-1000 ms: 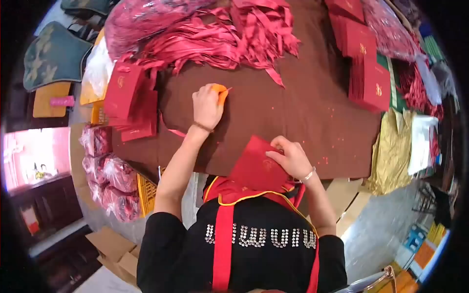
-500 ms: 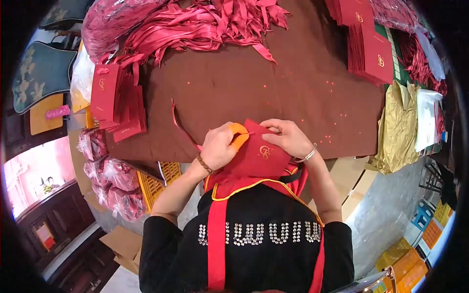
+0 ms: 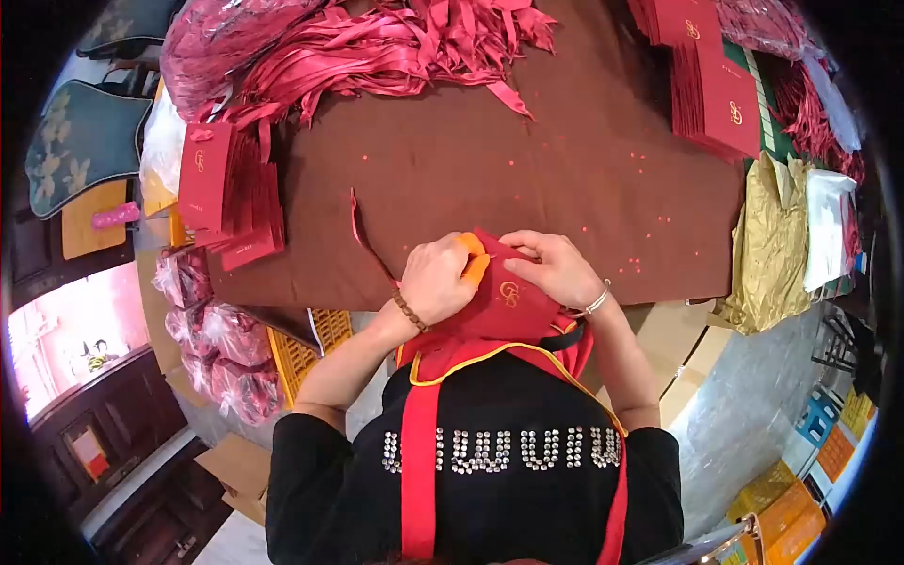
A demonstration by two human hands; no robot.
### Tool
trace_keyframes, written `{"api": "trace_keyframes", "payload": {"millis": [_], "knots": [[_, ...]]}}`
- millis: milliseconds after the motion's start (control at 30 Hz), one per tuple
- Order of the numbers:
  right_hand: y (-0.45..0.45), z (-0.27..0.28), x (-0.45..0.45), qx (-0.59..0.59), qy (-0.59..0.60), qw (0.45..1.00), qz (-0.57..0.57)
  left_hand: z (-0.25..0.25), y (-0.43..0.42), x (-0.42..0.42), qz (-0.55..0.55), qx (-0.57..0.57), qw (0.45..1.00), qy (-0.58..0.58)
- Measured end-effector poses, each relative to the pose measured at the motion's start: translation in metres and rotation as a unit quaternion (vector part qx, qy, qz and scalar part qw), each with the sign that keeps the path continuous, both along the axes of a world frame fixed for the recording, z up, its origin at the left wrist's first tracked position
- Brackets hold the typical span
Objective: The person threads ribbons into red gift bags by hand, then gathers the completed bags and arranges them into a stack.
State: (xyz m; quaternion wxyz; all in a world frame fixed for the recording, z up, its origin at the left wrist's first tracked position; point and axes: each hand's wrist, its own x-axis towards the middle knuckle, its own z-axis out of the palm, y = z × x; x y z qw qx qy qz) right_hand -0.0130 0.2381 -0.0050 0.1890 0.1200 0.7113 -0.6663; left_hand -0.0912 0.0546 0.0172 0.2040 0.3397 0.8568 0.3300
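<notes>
At a red-flecked brown tablecloth [image 3: 603,179] above grey floor [image 3: 744,405], left fingers [image 3: 476,272] pinch a ribbon [image 3: 357,220], right fingers [image 3: 525,269] a red card [image 3: 529,306].

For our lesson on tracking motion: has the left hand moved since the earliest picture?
Yes: the left hand has moved toward the near edge of the brown tablecloth, away from the ribbon pile.

A flat red card [image 3: 532,301] with a gold emblem sits askew at the brown tablecloth's [image 3: 584,169] near edge. A thin red ribbon [image 3: 370,247] curves over the cloth's near part.
</notes>
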Motion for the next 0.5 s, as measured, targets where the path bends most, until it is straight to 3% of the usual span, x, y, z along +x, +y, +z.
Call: {"api": "trace_keyframes", "payload": {"millis": [233, 500], "knots": [[-0.001, 0.002, 0.002, 0.045, 0.023, 0.999, 0.013, 0.004, 0.002, 0.002, 0.005, -0.001, 1.000, -0.002], [-0.004, 0.013, 0.003, 0.106, 0.042, 0.993, 0.027, 0.008, 0.007, 0.004, -0.044, -0.060, 0.990, 0.118]]}}
